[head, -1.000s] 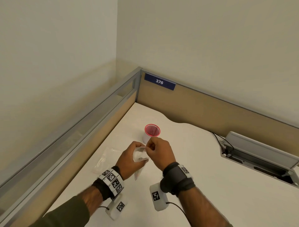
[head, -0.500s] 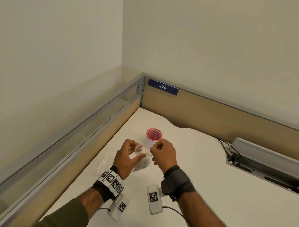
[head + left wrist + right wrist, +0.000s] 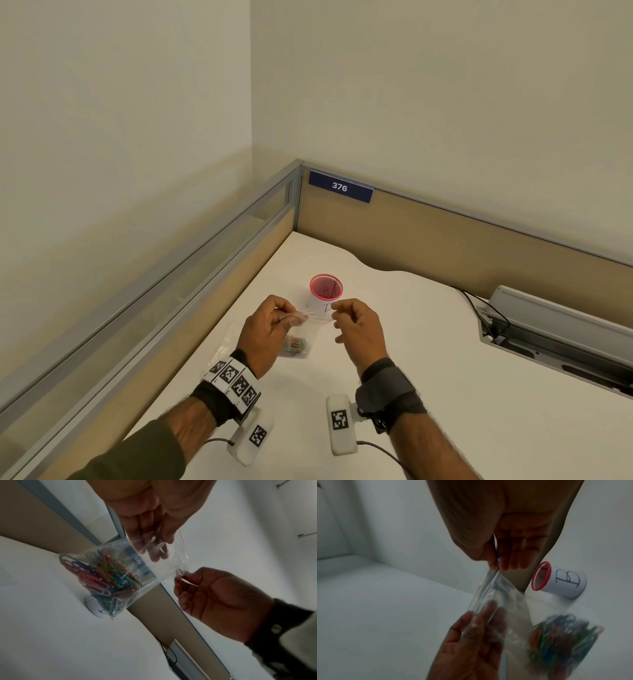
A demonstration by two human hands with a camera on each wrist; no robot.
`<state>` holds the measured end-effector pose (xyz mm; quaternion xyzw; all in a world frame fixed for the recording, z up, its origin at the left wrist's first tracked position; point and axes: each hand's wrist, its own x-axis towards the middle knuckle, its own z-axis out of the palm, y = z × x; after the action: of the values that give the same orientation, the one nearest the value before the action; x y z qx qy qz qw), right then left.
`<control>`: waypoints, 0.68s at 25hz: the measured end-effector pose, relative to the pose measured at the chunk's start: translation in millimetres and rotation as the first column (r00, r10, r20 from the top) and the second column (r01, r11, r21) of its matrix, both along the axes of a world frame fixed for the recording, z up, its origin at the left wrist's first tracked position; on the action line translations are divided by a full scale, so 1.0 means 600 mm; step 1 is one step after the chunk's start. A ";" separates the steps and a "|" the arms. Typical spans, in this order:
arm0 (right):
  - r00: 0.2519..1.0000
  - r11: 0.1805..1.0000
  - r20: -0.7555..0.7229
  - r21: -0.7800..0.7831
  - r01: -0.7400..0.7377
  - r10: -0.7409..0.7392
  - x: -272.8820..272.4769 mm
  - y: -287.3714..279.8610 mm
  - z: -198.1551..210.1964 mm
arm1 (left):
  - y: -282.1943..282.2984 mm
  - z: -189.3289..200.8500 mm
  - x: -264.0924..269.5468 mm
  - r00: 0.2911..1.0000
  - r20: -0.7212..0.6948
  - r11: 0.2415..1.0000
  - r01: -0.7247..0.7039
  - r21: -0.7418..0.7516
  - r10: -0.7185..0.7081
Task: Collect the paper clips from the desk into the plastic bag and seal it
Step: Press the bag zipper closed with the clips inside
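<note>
**Sealing Stage: Clips Bagged, Strip Not Visibly Shut**

With the clips (image 3: 104, 580) heaped in the bottom of the bag (image 3: 154, 563), collecting looks done as far as visible; none seen loose on the surface (image 3: 428, 359). Bag held above the surface, stretched by its top edge between both hands, clips hanging low at the left side. Left hand (image 3: 265, 330) pinching one end of the top edge, thumb against fingers, a closed grip on the bag. Right hand (image 3: 356, 329) pinching the opposite corner the same way, other fingers curled. Red line along the mouth drawn taut between the two grips. Left to do, judging by this: pressing the strip shut along its length; cannot tell how much is already closed.

Readable writing: "376" in white on a blue plate (image 3: 340, 186) at the partition corner. Handwritten "B" on the white cup (image 3: 563, 582) with a red mesh rim, standing just behind the hands. Second flat clear bag (image 3: 226, 346) lying on the surface near the left wrist.
</note>
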<state>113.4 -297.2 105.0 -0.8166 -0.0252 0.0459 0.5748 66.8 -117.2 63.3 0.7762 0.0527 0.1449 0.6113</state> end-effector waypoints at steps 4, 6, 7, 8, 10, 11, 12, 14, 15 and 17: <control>0.969 0.960 0.011 -0.135 -0.244 0.248 -0.003 -0.011 -0.016 | 0.009 0.000 0.005 0.999 -0.014 0.999 0.044 -0.005 -0.044; 0.975 0.974 0.021 -0.065 -0.219 0.220 -0.005 -0.003 -0.017 | 0.014 -0.002 0.007 0.999 0.005 0.998 0.050 -0.039 -0.050; 0.981 0.982 0.028 -0.026 -0.189 0.190 -0.003 -0.001 -0.017 | 0.017 -0.003 0.008 0.999 0.010 0.997 0.053 -0.057 -0.053; 0.986 0.987 0.031 0.013 -0.163 0.163 -0.001 -0.002 -0.017 | 0.018 -0.001 0.010 0.998 0.015 0.995 0.058 -0.080 -0.057; 0.991 0.984 0.009 0.121 -0.133 0.133 0.006 -0.007 -0.015 | 0.020 0.006 0.011 0.997 0.022 0.986 0.076 -0.147 -0.074; 0.991 0.976 -0.010 0.180 -0.126 0.130 0.010 -0.011 -0.014 | 0.022 0.008 0.012 0.997 0.018 0.982 0.077 -0.171 -0.076; 0.991 0.966 -0.024 0.226 -0.126 0.135 0.013 -0.014 -0.012 | 0.023 0.008 0.014 0.997 0.009 0.979 0.078 -0.190 -0.077; 0.988 0.949 -0.030 0.283 -0.136 0.151 0.017 -0.018 -0.011 | 0.028 0.006 0.015 0.998 -0.010 0.976 0.065 -0.209 -0.069; 0.988 0.940 -0.029 0.312 -0.138 0.155 0.017 -0.019 -0.012 | 0.031 0.004 0.016 0.998 -0.017 0.975 0.053 -0.216 -0.059; 0.987 0.923 -0.028 0.359 -0.139 0.160 0.018 -0.021 -0.012 | 0.035 0.005 0.013 0.999 -0.016 0.976 0.044 -0.213 -0.049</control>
<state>123.9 -309.9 98.0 -0.6930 -0.0790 0.1072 0.7085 74.9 -96.1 66.6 0.7089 0.0562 0.1157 0.6935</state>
